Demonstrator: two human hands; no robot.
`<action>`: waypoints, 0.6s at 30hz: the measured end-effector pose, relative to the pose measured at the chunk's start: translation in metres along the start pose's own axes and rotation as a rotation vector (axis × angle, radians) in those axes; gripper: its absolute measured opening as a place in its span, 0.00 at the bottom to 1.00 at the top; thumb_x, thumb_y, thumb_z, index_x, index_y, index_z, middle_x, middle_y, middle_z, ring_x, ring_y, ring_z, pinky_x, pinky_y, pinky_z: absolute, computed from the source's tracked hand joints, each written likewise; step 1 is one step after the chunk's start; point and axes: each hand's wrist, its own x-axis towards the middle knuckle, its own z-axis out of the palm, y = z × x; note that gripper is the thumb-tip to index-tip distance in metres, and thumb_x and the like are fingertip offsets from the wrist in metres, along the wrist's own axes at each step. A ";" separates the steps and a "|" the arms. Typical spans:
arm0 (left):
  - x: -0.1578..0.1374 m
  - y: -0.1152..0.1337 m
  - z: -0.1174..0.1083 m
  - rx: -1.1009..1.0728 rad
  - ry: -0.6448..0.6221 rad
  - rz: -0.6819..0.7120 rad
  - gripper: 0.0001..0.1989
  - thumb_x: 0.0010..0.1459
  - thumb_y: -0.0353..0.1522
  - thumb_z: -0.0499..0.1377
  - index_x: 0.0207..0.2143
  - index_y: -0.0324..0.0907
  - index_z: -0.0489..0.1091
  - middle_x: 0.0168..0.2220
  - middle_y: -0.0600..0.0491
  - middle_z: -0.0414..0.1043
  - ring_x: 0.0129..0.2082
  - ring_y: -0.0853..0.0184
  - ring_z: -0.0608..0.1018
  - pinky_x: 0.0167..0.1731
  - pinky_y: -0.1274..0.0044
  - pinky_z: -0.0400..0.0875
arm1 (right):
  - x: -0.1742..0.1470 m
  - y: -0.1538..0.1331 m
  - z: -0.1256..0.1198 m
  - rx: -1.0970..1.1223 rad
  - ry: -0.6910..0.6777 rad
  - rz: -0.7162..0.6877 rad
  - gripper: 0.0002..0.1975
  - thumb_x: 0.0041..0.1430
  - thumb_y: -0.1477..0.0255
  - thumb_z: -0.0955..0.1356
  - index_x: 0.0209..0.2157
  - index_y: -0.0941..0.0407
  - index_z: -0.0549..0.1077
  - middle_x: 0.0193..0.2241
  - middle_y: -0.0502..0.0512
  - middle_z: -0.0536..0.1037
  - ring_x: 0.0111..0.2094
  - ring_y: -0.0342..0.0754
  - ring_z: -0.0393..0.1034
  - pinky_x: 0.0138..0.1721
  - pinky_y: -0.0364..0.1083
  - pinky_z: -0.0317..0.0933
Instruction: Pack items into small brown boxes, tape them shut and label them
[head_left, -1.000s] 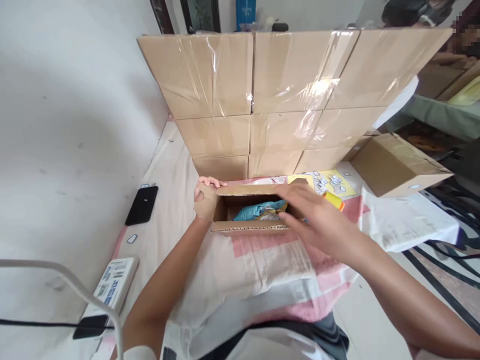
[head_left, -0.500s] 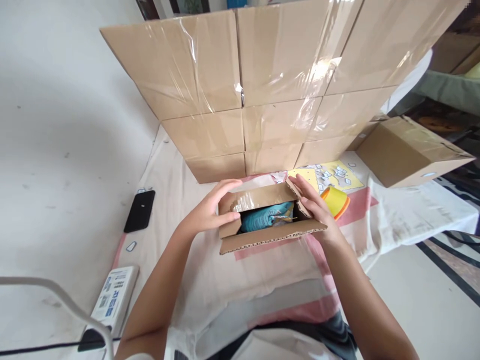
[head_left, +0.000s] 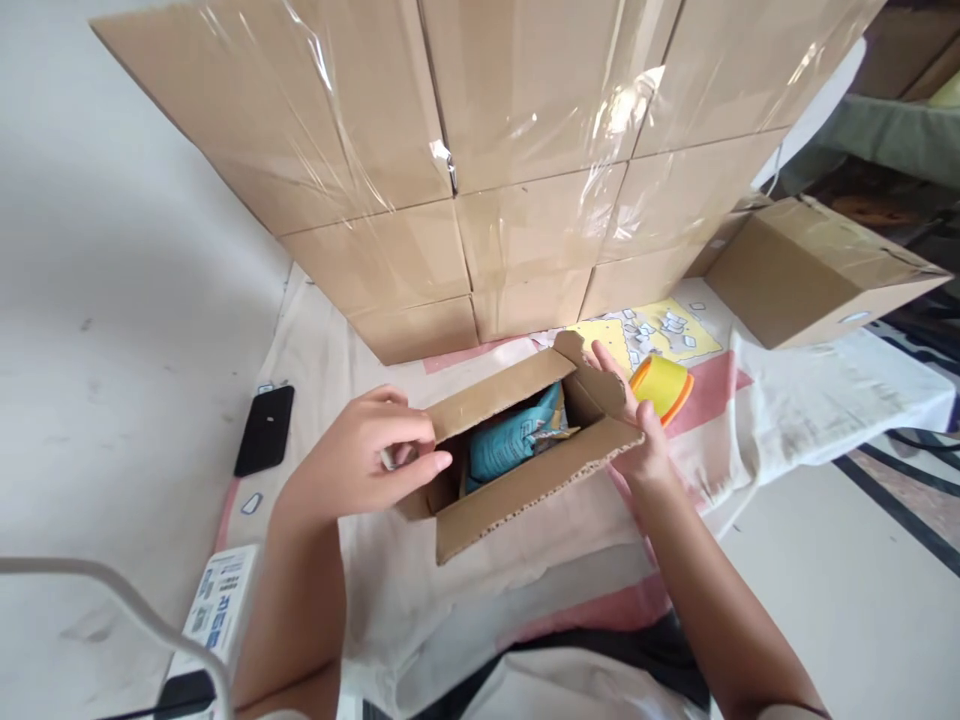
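A small cardboard box [head_left: 517,505] is turned at an angle on the cloth, its top flaps standing up. Inside lies a blue packet [head_left: 506,447], with a bit of brown and yellow material beside it. My left hand [head_left: 371,455] is closed at the box's left end, thumb and fingers bent around its edge; the flap there is mostly hidden. Against the raised right flap rests my right hand [head_left: 634,425], its fingers fairly straight and its palm holding that end of the box. A yellow tape roll [head_left: 661,388] with an orange rim sits just beyond my right hand.
A wall of taped cartons [head_left: 525,230] rises behind the box. Another carton [head_left: 795,265] stands at the right. On the left lie a black phone [head_left: 265,430] and a white printed box [head_left: 217,605], beside the wall. A pale cable [head_left: 112,590] curves at lower left.
The box has turned, its left end coming closer to me, and its flaps have spread wider. My left hand has curled around the left end. My right fingers have moved outside the right flap.
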 end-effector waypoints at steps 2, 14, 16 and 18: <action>-0.008 0.008 0.000 0.108 -0.075 -0.087 0.11 0.63 0.38 0.64 0.27 0.51 0.75 0.17 0.60 0.69 0.18 0.67 0.71 0.26 0.71 0.68 | 0.000 0.004 0.002 0.125 -0.002 0.008 0.50 0.57 0.32 0.59 0.74 0.40 0.55 0.74 0.50 0.59 0.76 0.62 0.50 0.73 0.66 0.51; -0.014 0.005 0.014 0.262 0.334 -0.364 0.24 0.61 0.40 0.66 0.60 0.58 0.75 0.63 0.48 0.74 0.21 0.63 0.77 0.20 0.70 0.69 | -0.001 0.003 0.004 -0.037 -0.087 -0.219 0.37 0.69 0.40 0.51 0.47 0.43 0.83 0.61 0.52 0.76 0.73 0.63 0.56 0.75 0.64 0.46; -0.010 -0.002 0.005 0.094 0.272 -0.352 0.22 0.62 0.40 0.65 0.59 0.59 0.75 0.66 0.48 0.71 0.30 0.60 0.82 0.26 0.69 0.76 | -0.001 0.003 0.000 -0.126 -0.135 -0.289 0.40 0.66 0.36 0.51 0.48 0.44 0.83 0.61 0.54 0.77 0.72 0.64 0.57 0.74 0.65 0.46; -0.014 -0.010 -0.009 -0.041 0.179 -0.295 0.25 0.61 0.42 0.67 0.60 0.60 0.75 0.68 0.47 0.68 0.43 0.54 0.85 0.36 0.66 0.82 | 0.001 0.002 -0.003 -0.176 -0.162 -0.318 0.36 0.63 0.35 0.58 0.50 0.45 0.82 0.60 0.57 0.77 0.70 0.66 0.59 0.73 0.66 0.48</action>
